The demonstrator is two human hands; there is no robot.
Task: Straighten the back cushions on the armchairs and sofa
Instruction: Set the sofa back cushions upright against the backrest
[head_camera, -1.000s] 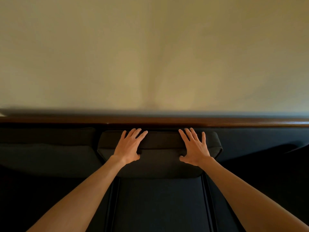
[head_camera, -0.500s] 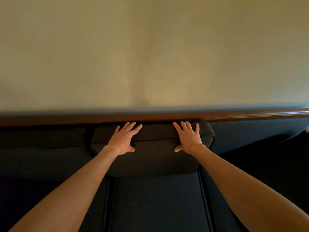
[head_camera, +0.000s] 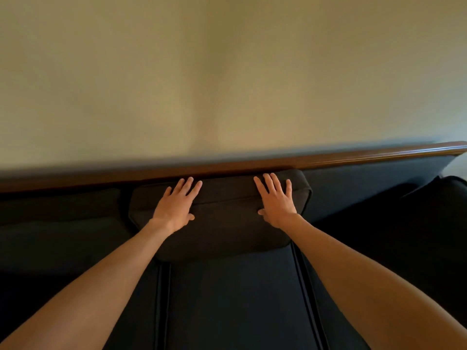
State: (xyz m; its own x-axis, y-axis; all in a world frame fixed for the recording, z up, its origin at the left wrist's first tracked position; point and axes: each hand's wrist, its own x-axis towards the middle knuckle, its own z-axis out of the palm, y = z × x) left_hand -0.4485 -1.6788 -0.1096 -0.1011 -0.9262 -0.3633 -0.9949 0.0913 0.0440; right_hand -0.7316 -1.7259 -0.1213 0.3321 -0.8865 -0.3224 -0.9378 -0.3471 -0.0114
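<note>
A dark grey back cushion [head_camera: 225,221] stands in the middle of the sofa, leaning against the sofa's back under a brown wooden rail [head_camera: 252,164]. My left hand [head_camera: 177,205] presses flat on its upper left part, fingers straight and spread over the top edge. My right hand [head_camera: 276,200] presses flat on its upper right part in the same way. Below the cushion lies the middle seat cushion [head_camera: 232,299]. Another dark back cushion [head_camera: 60,223] sits to the left.
A plain beige wall [head_camera: 227,72] rises behind the sofa. At the far right a dark cushion or armrest [head_camera: 444,198] shows in shadow. Seams separate the seat cushions on both sides of the middle one.
The view has tilted, so the rail now slopes up to the right. Both hands stay flat on the middle back cushion, which sits closer under the rail.
</note>
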